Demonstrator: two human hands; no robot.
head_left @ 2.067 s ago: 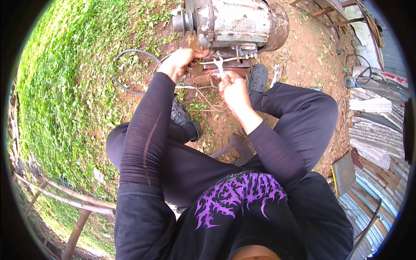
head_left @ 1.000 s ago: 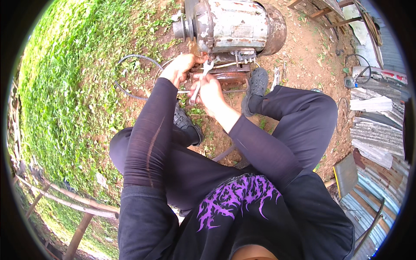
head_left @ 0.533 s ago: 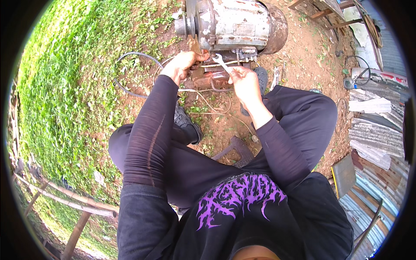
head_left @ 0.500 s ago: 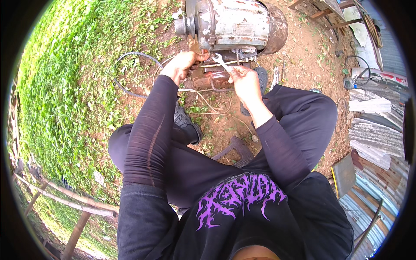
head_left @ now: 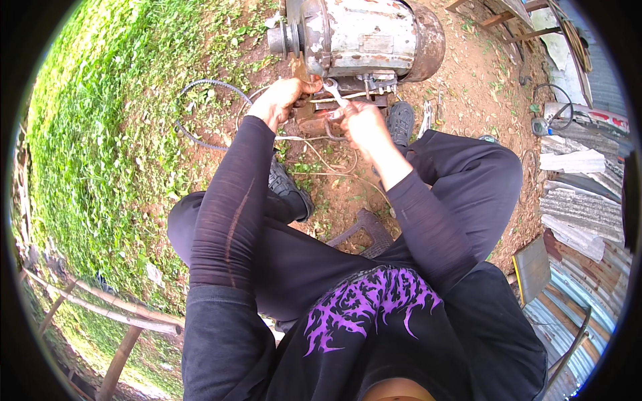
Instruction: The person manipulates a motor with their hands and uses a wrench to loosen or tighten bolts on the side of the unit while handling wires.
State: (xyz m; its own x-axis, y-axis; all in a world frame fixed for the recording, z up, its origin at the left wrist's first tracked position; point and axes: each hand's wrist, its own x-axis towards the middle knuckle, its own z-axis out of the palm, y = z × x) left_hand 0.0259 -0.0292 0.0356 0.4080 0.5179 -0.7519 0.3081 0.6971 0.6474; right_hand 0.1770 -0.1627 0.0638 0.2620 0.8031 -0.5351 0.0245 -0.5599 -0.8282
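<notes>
A worn white, rusty electric motor (head_left: 364,37) with a grey pulley (head_left: 289,41) at its left end sits on a rusty metal base (head_left: 314,123) in front of me. My left hand (head_left: 281,99) is closed at the motor's lower left corner; what its fingers grip is too small to make out. My right hand (head_left: 364,127) grips a silver open-ended wrench (head_left: 334,89), whose head is at the bolt area beside my left thumb. Thin cables (head_left: 344,170) lie on the ground below the base.
A looped belt (head_left: 200,139) lies on the grass at the left. A bamboo rail (head_left: 134,317) runs at lower left. Wooden framing (head_left: 505,13), a cable with a small device (head_left: 540,125) and stacked corrugated sheets (head_left: 572,200) line the right. My shoes flank the base.
My right hand dropped down and left, then came back up with the wrench. Since half a second ago it moved slightly left, the wrench now more upright. My left hand stayed at the motor's corner.
</notes>
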